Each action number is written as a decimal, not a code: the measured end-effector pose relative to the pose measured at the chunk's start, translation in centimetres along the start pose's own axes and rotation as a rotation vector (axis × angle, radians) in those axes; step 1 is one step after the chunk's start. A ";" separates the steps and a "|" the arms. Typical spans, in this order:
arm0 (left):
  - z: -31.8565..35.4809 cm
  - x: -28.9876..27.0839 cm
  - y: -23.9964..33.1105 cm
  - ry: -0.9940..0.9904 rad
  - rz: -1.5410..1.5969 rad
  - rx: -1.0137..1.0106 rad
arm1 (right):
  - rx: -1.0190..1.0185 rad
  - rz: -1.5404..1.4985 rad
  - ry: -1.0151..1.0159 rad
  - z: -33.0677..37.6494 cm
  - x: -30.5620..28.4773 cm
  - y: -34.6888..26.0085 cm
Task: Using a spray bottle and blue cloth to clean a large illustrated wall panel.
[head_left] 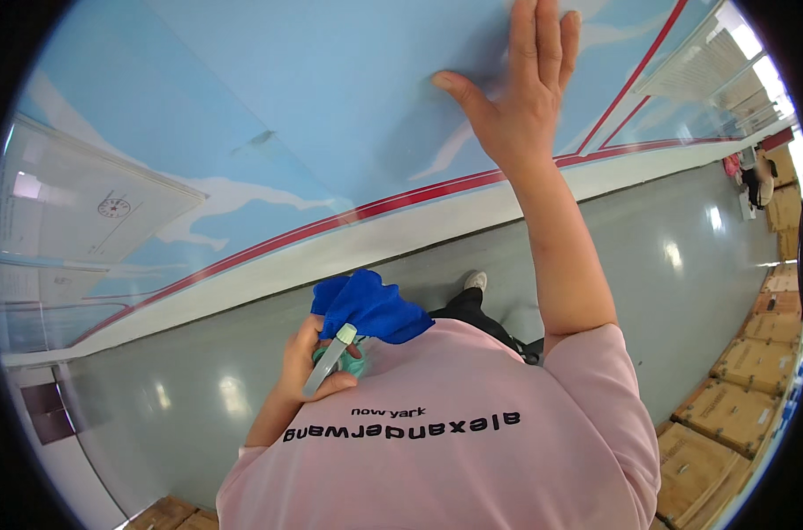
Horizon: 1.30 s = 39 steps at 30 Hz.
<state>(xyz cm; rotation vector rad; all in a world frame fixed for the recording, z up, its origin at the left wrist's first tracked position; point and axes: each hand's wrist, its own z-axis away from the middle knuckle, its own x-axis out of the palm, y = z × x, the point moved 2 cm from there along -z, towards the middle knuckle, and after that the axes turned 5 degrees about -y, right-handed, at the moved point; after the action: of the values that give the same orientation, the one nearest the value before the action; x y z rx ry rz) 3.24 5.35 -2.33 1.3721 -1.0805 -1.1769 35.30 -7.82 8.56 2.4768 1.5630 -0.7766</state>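
Note:
My right hand (523, 106) reaches up to the light blue wall panel (331, 79), its palm toward the surface and its thumb stretched away from the fingers. It holds nothing. Low in front of my chest, my left hand (298, 360) is closed round several things. A bright blue cloth (376, 307) bunches out over its top. Below the cloth, a slim translucent grey piece with a pale green cap (330, 360) shows between the fingers; its exact kind is unclear. Some crumpled green material (355, 364) sits beside it, partly hidden.
A red stripe (392, 205) runs along the wall's lower part. Clear-covered sheets (92, 199) hang at the left. Brown wooden-looking boxes (742, 367) line the right side of the grey floor (631, 238). Far right, another person (758, 187) sits near the wall.

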 end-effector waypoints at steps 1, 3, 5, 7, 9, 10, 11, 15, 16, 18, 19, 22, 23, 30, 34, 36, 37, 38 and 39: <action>0.0 0.0 0.1 -0.014 -0.009 -0.013 | 0.001 0.002 0.003 0.1 -0.2 -0.1; -0.2 0.2 0.4 -0.024 -0.008 0.003 | 0.108 0.022 -0.119 0.2 -0.3 -0.4; 0.0 0.2 0.5 -0.033 -0.008 0.021 | 0.071 0.008 -0.076 0.2 -0.3 0.0; 0.4 0.0 0.2 -0.047 -0.048 0.038 | 0.029 -0.009 -0.036 0.1 -0.7 -0.2; 0.9 -0.1 -0.1 -0.027 -0.016 0.039 | 0.083 0.031 -0.142 -0.1 -1.4 -0.6; 1.2 -0.1 -0.2 -0.009 0.016 0.036 | 0.077 0.033 -0.140 -0.1 -1.6 -0.7; 1.5 -0.1 -0.5 -0.009 0.017 0.042 | 0.076 0.066 -0.158 -0.1 -1.8 -0.8; 2.4 0.1 -0.7 0.057 0.082 0.048 | 0.025 0.098 -0.130 0.0 -2.0 -1.0; 2.4 0.1 -0.7 0.077 0.099 0.046 | 0.023 0.101 -0.129 -0.1 -1.9 -1.4; 2.2 0.2 -0.3 0.067 0.093 0.040 | 0.100 0.063 -0.089 -0.2 -1.6 -2.5; 2.1 0.1 -0.2 0.058 0.085 0.032 | 0.102 0.064 -0.089 -0.2 -1.3 -2.5; 2.0 0.2 -0.4 0.059 0.086 0.038 | 0.121 0.032 -0.074 -0.1 -0.3 -2.0; 1.8 0.2 -0.5 0.062 0.087 0.033 | 0.098 0.061 -0.088 -0.2 -0.4 -1.8; 1.0 0.4 -0.4 0.014 0.056 0.012 | 0.075 0.072 -0.156 -0.2 -1.0 -0.6; 0.9 0.5 -0.4 -0.007 0.020 0.015 | 0.010 0.054 -0.092 0.1 -0.8 0.0; 1.1 0.5 -0.4 0.000 0.012 0.024 | 0.034 0.048 -0.182 -0.1 -1.1 -0.1; 1.2 0.5 -0.4 0.005 0.004 0.031 | 0.030 0.049 -0.181 -0.1 -1.1 -0.2; 1.4 0.5 -0.5 0.008 0.005 0.035 | 0.015 0.077 -0.091 -0.3 -1.3 -0.4; 1.6 0.5 -0.5 0.014 0.010 0.043 | 0.002 0.106 0.000 -0.4 -1.5 -0.5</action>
<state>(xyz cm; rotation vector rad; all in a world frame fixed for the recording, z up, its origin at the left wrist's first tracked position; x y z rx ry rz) 1.76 4.73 -2.97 1.4042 -1.1070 -1.1414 34.45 -8.65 9.68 2.5365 1.4181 -0.7622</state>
